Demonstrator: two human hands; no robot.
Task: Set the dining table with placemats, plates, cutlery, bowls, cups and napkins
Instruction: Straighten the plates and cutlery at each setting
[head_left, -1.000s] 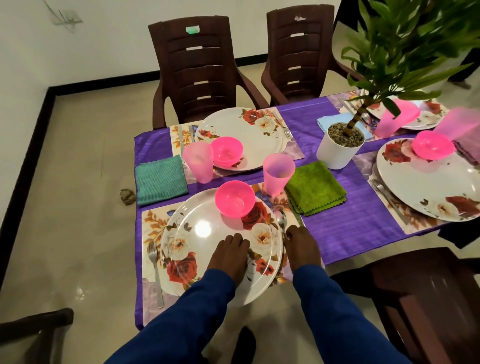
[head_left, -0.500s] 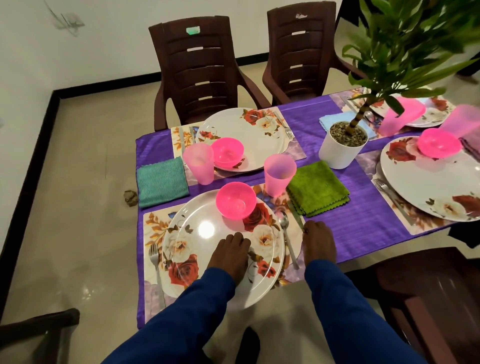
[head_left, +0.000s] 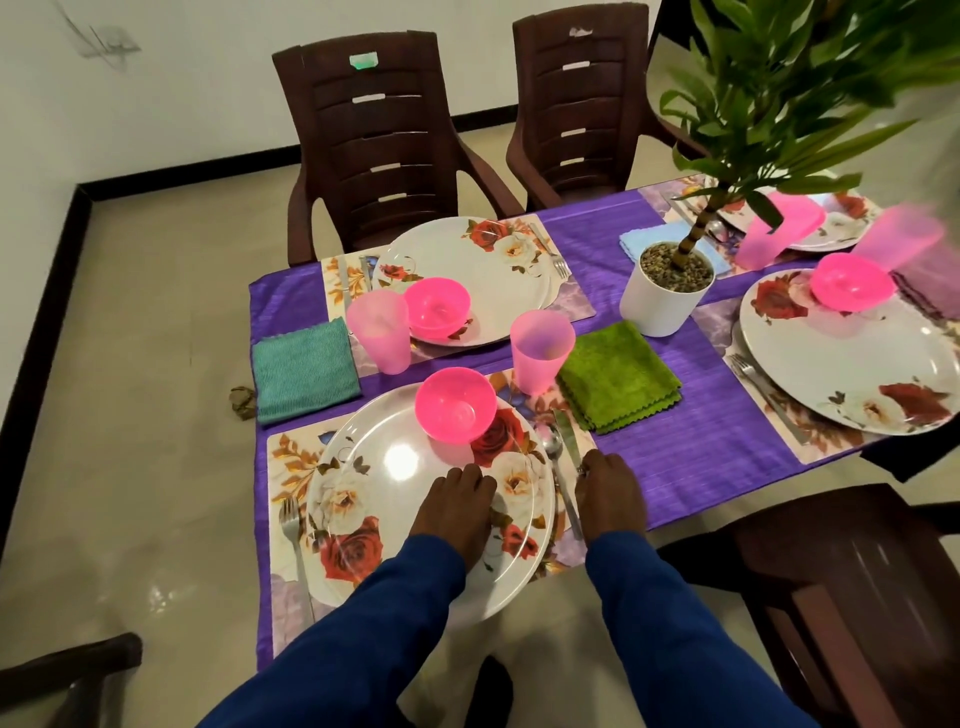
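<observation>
The near place setting lies on a floral placemat (head_left: 289, 460) on the purple table (head_left: 691, 447). My left hand (head_left: 453, 506) rests on the near floral plate (head_left: 374, 467), fingers bent down onto it. A pink bowl (head_left: 455, 405) sits at the plate's far edge. My right hand (head_left: 612, 491) lies just right of the plate, its fingertips on the handle of a knife (head_left: 566, 435) beside a spoon (head_left: 552, 448). A fork (head_left: 291, 525) lies left of the plate. A pink cup (head_left: 540, 351) and a green napkin (head_left: 618, 376) stand beyond.
Across the table are a second plate (head_left: 478, 260), a pink bowl (head_left: 436, 306), a pink cup (head_left: 376, 332) and a teal napkin (head_left: 304, 369). A white plant pot (head_left: 660, 306) stands mid-table. More settings lie right (head_left: 841, 374). Brown chairs (head_left: 374, 140) surround the table.
My right hand has shifted right, from the spoon by the plate's rim to the knife beside it. The left hand stays on the plate.
</observation>
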